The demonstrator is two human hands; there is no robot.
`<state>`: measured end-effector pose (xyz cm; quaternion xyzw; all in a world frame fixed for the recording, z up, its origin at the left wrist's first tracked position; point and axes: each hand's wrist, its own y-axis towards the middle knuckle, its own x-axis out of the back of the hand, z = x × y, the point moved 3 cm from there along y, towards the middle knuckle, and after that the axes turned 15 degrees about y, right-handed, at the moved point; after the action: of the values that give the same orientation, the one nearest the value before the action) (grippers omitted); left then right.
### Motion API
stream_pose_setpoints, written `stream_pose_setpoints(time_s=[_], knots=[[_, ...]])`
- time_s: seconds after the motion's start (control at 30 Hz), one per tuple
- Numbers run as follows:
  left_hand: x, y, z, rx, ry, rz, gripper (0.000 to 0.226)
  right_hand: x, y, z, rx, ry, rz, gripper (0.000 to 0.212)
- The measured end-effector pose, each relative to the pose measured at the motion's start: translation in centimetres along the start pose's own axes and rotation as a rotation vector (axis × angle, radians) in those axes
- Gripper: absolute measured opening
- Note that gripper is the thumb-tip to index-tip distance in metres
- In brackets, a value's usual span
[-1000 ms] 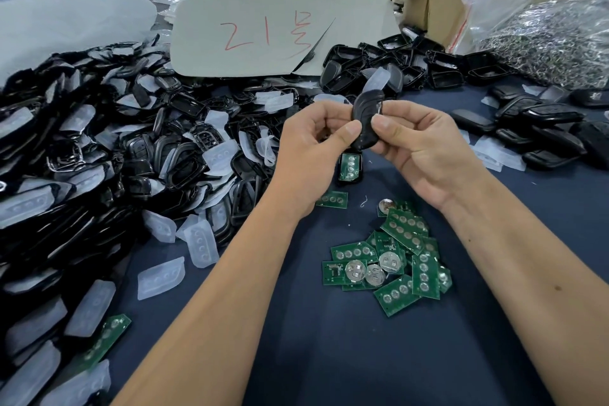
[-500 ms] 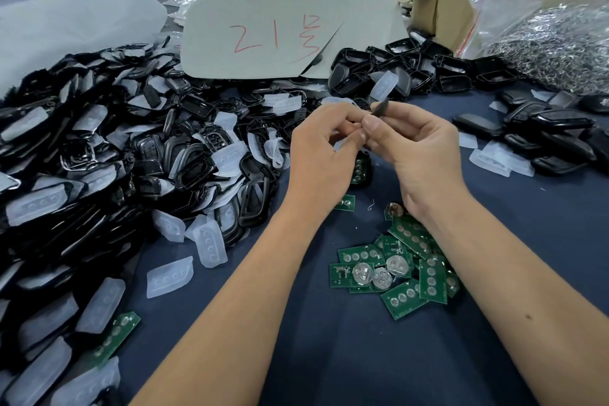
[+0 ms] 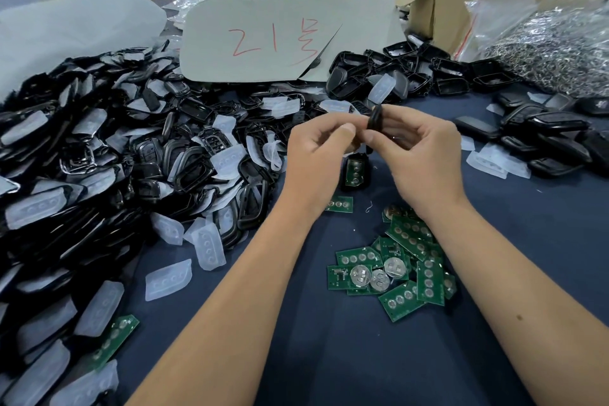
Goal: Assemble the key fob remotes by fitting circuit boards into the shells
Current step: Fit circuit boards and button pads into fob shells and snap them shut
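A black key fob shell (image 3: 375, 119) is held edge-on above the blue table. My right hand (image 3: 425, 155) grips it with fingers curled round it, and my left hand (image 3: 316, 155) pinches at it from the left with thumb and forefinger. Below the hands lies another black shell with a green circuit board in it (image 3: 355, 171). A loose pile of green circuit boards (image 3: 405, 260) with round metal contacts lies near my right forearm. One single board (image 3: 339, 204) lies by my left wrist.
A big heap of black shells and clear rubber button pads (image 3: 108, 175) fills the left side. More black shells (image 3: 553, 138) lie at right and at the back (image 3: 395, 76). A grey card marked in red (image 3: 280, 39), a cardboard box (image 3: 438, 16) and a bag of metal rings (image 3: 553, 46) stand behind.
The shell has been turned from face-on to edge-on between my hands. Both hands stayed together above the boarded shell on the table.
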<state>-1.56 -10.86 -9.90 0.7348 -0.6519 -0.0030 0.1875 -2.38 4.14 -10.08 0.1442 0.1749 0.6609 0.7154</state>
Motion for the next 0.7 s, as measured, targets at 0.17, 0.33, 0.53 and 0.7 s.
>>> stream_pose_setpoints(time_s=[0.17, 0.33, 0.53, 0.7], knots=[[0.4, 0.3, 0.3, 0.028, -0.107, 0.066, 0.03, -0.7, -0.2, 1.1, 0.07, -0.035, 0.049, 0.043], [0.8, 0.4, 0.7, -0.004, -0.083, 0.091, 0.034, -0.5, 0.0, 0.9, 0.083, -0.047, 0.054, 0.031], [1.0, 0.6, 0.8, 0.063, 0.034, 0.009, 0.026, 0.7, 0.7, -1.4, -0.107, 0.172, -0.049, 0.024], [0.0, 0.2, 1.1, -0.163, 0.823, 0.095, 0.015, 1.4, 1.1, -2.0, -0.314, 0.525, -0.115, 0.017]])
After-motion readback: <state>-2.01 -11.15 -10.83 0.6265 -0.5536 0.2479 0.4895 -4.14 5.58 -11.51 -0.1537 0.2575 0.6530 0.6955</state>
